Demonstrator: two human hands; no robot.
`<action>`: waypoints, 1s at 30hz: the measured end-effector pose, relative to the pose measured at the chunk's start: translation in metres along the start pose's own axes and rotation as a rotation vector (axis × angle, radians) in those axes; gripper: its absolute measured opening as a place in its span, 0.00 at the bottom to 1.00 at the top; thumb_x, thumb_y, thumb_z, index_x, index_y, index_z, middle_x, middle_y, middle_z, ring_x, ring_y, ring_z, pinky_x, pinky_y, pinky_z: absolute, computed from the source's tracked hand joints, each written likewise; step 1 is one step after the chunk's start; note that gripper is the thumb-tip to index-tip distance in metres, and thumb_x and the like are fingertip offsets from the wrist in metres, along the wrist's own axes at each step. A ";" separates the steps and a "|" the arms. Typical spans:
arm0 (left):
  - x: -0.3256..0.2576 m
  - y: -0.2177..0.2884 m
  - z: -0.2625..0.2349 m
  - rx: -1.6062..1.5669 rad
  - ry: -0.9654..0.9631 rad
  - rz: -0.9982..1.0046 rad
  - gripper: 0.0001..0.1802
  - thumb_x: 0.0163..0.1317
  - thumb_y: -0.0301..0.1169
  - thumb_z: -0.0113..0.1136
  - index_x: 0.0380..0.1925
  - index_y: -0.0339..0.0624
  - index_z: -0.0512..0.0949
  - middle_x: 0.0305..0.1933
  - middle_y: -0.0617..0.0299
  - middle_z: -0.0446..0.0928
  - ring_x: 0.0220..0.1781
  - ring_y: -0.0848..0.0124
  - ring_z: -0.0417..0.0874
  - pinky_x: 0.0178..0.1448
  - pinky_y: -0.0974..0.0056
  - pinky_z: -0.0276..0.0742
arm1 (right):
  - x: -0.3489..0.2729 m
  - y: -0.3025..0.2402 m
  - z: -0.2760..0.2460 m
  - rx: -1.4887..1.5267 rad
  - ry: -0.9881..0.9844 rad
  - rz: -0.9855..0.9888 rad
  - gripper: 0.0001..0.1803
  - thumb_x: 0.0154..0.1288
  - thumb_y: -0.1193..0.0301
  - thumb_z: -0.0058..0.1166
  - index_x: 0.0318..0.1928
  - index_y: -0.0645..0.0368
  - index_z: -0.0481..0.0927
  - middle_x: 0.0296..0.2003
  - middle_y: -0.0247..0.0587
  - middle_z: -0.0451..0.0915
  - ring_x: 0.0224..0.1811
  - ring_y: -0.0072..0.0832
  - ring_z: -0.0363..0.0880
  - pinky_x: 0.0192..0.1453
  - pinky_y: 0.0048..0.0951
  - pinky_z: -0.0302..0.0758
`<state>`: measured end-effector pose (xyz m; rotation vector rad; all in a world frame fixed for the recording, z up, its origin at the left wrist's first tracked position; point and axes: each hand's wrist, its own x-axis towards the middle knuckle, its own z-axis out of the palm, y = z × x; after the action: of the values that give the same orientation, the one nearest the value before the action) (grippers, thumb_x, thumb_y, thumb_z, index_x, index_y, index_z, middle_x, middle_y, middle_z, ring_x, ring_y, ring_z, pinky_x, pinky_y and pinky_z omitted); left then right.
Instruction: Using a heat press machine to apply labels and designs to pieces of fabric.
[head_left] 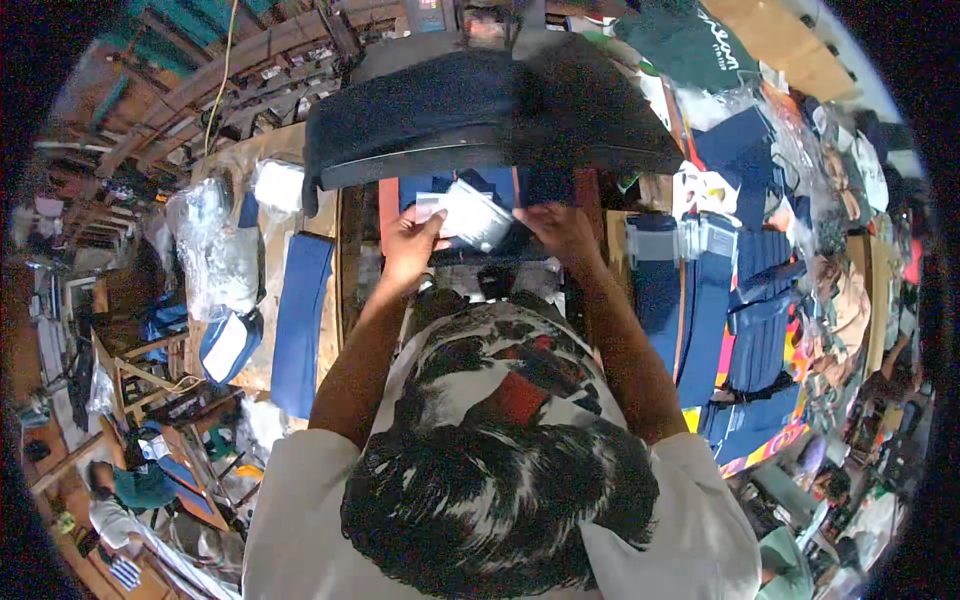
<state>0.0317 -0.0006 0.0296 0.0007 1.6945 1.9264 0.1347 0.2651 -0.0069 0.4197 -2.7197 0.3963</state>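
My left hand (412, 245) pinches a shiny white, partly clear plastic packet (475, 215) by its left side, thumb on top. My right hand (562, 232) is closed, with fingertips together at the packet's right edge. Whether those fingertips grip the packet or something thin beside it, I cannot tell. Under the packet lies dark blue fabric (415, 187) on a surface with reddish edges, close in front of my body. Just beyond my hands, a wide black padded bar (430, 115) spans the work spot and hides what lies beneath it.
On the wooden table (262, 345) at left lie a folded blue cloth strip (302, 320) and clear plastic bags (212, 250). To the right are stacks of folded navy fabric (757, 330) and a dark green bag (685, 45). Another person (125, 490) is at lower left.
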 end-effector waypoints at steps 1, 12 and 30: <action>-0.003 -0.001 -0.002 -0.034 0.026 0.012 0.10 0.68 0.31 0.63 0.47 0.42 0.81 0.41 0.63 0.85 0.37 0.72 0.87 0.38 0.67 0.84 | 0.022 -0.018 -0.015 0.278 -0.143 0.462 0.22 0.63 0.60 0.67 0.51 0.64 0.81 0.31 0.41 0.85 0.30 0.24 0.83 0.39 0.28 0.77; -0.031 0.013 0.019 -0.121 0.100 -0.023 0.11 0.67 0.29 0.63 0.48 0.41 0.80 0.44 0.61 0.84 0.40 0.68 0.87 0.41 0.66 0.85 | 0.030 -0.035 -0.046 1.144 -0.118 0.766 0.12 0.67 0.68 0.61 0.39 0.66 0.84 0.27 0.36 0.84 0.25 0.18 0.80 0.28 0.22 0.77; 0.012 0.019 0.069 1.359 0.188 0.610 0.15 0.55 0.47 0.68 0.29 0.48 0.85 0.36 0.57 0.85 0.44 0.54 0.84 0.49 0.50 0.74 | 0.041 0.064 -0.034 1.061 0.135 0.944 0.15 0.66 0.68 0.59 0.47 0.68 0.82 0.39 0.42 0.86 0.34 0.30 0.88 0.34 0.24 0.82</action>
<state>0.0394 0.0668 0.0563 0.9370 3.0167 0.6937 0.0872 0.3249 0.0259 -0.6826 -2.1539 1.9983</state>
